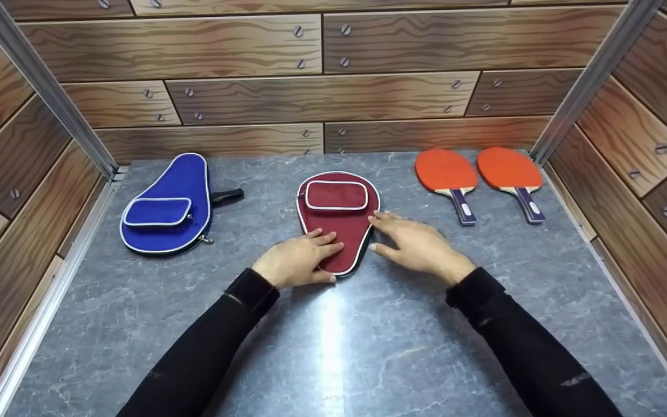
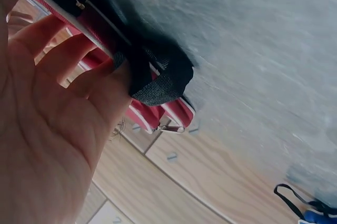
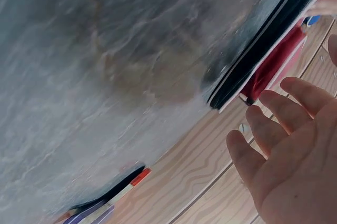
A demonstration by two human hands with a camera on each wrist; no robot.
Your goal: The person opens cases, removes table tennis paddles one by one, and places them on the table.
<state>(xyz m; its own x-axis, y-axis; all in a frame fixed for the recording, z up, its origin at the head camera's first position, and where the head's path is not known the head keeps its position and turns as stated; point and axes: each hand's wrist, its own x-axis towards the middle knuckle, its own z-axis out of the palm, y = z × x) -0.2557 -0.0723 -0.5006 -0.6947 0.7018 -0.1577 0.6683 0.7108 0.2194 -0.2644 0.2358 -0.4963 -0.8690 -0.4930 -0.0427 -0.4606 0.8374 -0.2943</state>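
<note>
A dark red table tennis paddle case [image 1: 339,223] with white piping lies in the middle of the table, its narrow end toward me. My left hand [image 1: 301,259] rests on its lower left part, fingers spread and nearly straight. In the left wrist view, a black strap loop [image 2: 167,79] and a zipper pull [image 2: 171,128] show beside that hand. My right hand [image 1: 417,242] is at the case's right edge with fingers extended, the fingertips at or just touching the edge. In the right wrist view, its fingers [image 3: 269,129] are apart and nothing is between them.
A blue paddle case [image 1: 165,211] with a black strap [image 1: 228,196] lies at the left. Two paddles with orange-red faces, one paddle [image 1: 446,171] beside another paddle [image 1: 510,169], lie at the back right. Wood-patterned walls [image 1: 322,98] enclose the grey table [image 1: 403,359].
</note>
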